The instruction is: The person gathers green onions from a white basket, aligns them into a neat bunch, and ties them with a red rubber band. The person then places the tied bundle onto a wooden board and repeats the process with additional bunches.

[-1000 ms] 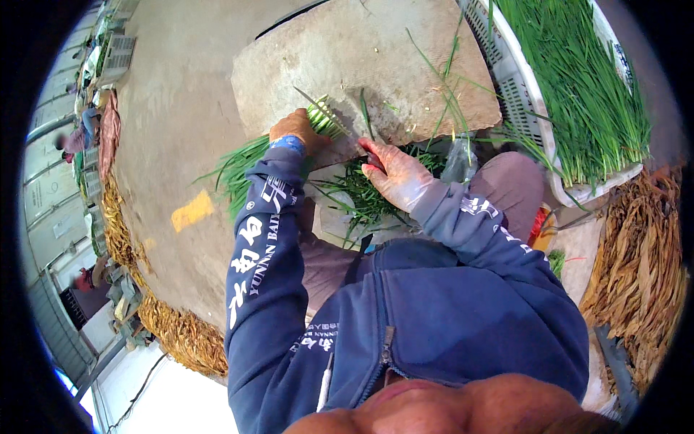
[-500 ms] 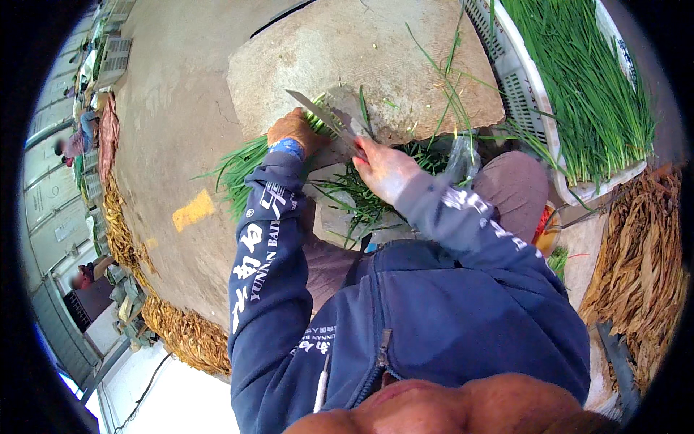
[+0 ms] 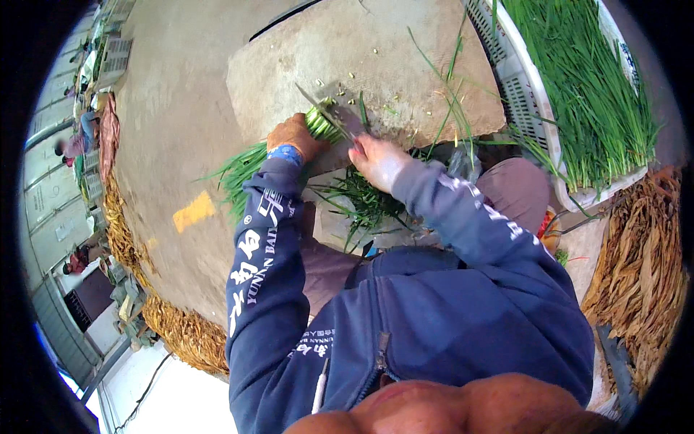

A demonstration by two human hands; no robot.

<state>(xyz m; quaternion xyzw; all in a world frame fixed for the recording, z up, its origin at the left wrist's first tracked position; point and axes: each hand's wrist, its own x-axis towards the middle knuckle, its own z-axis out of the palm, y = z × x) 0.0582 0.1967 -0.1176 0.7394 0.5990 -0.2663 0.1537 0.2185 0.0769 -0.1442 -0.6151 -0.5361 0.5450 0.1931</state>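
Observation:
My left hand [image 3: 295, 137] is closed round a bunch of green chives [image 3: 322, 125]. Their pale stem ends point right over the board's near edge, while the leaves hang out to the left below my wrist. In my right hand [image 3: 379, 159] is a broad-bladed kitchen knife [image 3: 334, 118], its blade slanting up and left across the stem ends. A worn, pale board [image 3: 289, 72] lies under the blade, with small cut stem bits scattered on it. Loose dark green trimmings [image 3: 369, 199] are heaped between my knees, below my right hand.
A white plastic crate [image 3: 531, 94] full of long chives [image 3: 578, 79] stands at the right. Dried brown leaves [image 3: 643, 275] are piled below it, and more [image 3: 184, 329] line the left. Clear plastic [image 3: 463, 165] lies by my right knee. Another person [image 3: 76, 145] is far left.
The knife and my right hand have shifted slightly right, and the blade now lies across the stem ends. More small cut pieces lie on the board.

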